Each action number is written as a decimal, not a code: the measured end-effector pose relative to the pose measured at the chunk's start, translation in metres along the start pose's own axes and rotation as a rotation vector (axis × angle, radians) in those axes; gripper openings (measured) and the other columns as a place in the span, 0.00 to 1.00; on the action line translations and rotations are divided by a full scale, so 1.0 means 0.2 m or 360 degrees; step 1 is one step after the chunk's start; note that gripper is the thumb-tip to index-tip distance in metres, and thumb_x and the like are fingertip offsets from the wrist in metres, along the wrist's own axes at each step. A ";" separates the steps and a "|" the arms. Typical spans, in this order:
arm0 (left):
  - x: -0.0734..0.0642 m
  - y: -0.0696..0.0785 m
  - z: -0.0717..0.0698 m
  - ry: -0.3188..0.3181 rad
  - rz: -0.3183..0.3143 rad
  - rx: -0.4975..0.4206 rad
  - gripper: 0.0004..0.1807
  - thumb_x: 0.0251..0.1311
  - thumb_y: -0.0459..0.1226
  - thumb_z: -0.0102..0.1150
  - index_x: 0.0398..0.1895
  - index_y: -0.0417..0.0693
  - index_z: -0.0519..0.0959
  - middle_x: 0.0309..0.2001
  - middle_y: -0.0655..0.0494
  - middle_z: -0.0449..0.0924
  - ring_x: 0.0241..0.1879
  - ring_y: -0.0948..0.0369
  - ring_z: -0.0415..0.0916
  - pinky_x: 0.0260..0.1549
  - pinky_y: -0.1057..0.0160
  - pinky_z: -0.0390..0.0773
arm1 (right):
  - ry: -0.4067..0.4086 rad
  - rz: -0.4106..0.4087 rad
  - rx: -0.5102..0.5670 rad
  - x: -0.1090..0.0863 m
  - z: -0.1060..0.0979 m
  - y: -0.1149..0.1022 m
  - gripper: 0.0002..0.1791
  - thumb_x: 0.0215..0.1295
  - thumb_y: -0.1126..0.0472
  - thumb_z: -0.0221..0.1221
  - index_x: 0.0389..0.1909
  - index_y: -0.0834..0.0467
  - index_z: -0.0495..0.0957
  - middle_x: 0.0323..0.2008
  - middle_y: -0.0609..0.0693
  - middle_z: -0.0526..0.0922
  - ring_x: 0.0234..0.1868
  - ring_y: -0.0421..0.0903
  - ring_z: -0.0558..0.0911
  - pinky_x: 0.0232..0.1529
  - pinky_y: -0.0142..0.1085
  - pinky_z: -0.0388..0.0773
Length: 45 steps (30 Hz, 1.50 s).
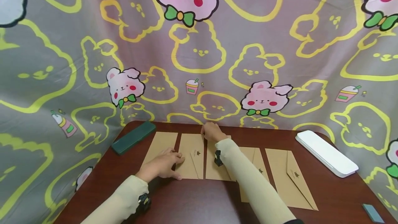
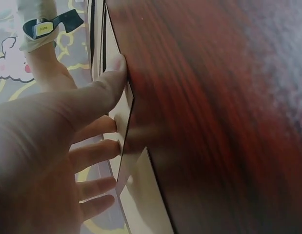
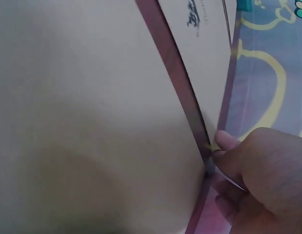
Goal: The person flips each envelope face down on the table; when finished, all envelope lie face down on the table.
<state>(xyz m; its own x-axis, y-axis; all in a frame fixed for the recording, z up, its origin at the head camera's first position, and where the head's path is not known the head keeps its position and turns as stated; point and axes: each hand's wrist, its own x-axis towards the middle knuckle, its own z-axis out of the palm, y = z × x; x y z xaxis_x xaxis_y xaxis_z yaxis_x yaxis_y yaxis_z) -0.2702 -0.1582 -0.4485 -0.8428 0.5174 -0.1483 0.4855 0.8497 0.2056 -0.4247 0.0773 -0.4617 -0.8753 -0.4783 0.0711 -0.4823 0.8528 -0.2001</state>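
- Envs (image 1: 190,144): 5 in a row, lower ctr to lower R of frame; looks mostly laid out, but 4th & 5th sit lower, so evening-up prob. left.
- Visible flaps (image 1: 296,179) folded over; contents hidden.
- L hand (image 1: 163,163): fingers wide, thumb on 2nd env.
- R hand (image 1: 212,132): fingers curled, narrow, near 2nd/3rd env tops; can't tell if gripping.
- Green case (image 1: 134,137), mid L, & white case (image 1: 326,153), mid R: look closed, contents n/v.

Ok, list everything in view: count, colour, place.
Envelopes: five, tan, in a row
Dark case: one, green, far left
White case: one, white, right side
Small block: one, grey-blue, front right
Table: one, reddish brown, under the envelopes
Patterned cloth: one, mostly grey, behind the table
Wrist devices: two, black, one per wrist
Sleeves: two, cream, on the forearms
Left hand: one, bare, at the left envelopes
Right hand: one, bare, at envelopes' far ends
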 end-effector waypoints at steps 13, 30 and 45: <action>-0.02 -0.01 0.01 -0.0050 0.0034 -0.0112 0.45 0.54 0.54 0.76 0.73 0.45 0.72 0.75 0.43 0.68 0.75 0.42 0.57 0.74 0.40 0.56 | 0.0130 -0.0226 0.0358 -0.04 0.01 0.08 0.09 0.64 0.71 0.67 0.43 0.57 0.88 0.42 0.51 0.90 0.48 0.50 0.86 0.61 0.51 0.71; 0.00 0.05 0.05 0.0019 0.0171 -0.0382 0.51 0.59 0.50 0.73 0.80 0.41 0.59 0.78 0.43 0.62 0.76 0.47 0.64 0.71 0.45 0.68 | 0.0167 -0.0460 0.0696 -0.03 -0.12 0.13 0.10 0.73 0.67 0.60 0.48 0.58 0.89 0.53 0.56 0.89 0.55 0.52 0.87 0.54 0.44 0.84; -0.01 0.09 0.06 0.0042 0.0201 -0.0540 0.51 0.66 0.52 0.66 0.84 0.46 0.48 0.78 0.47 0.63 0.74 0.49 0.66 0.70 0.42 0.69 | 0.0028 -0.0288 0.1348 -0.02 -0.14 0.06 0.16 0.76 0.58 0.59 0.60 0.52 0.83 0.62 0.64 0.82 0.58 0.64 0.83 0.59 0.60 0.78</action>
<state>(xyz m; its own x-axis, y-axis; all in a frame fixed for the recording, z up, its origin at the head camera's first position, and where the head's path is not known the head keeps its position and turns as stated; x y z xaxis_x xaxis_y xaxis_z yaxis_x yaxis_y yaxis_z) -0.2568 -0.1428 -0.4554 -0.7889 0.6097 -0.0773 0.4851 0.6950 0.5307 -0.4282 0.0958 -0.4365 -0.7914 -0.5823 0.1861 -0.4321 0.3174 -0.8441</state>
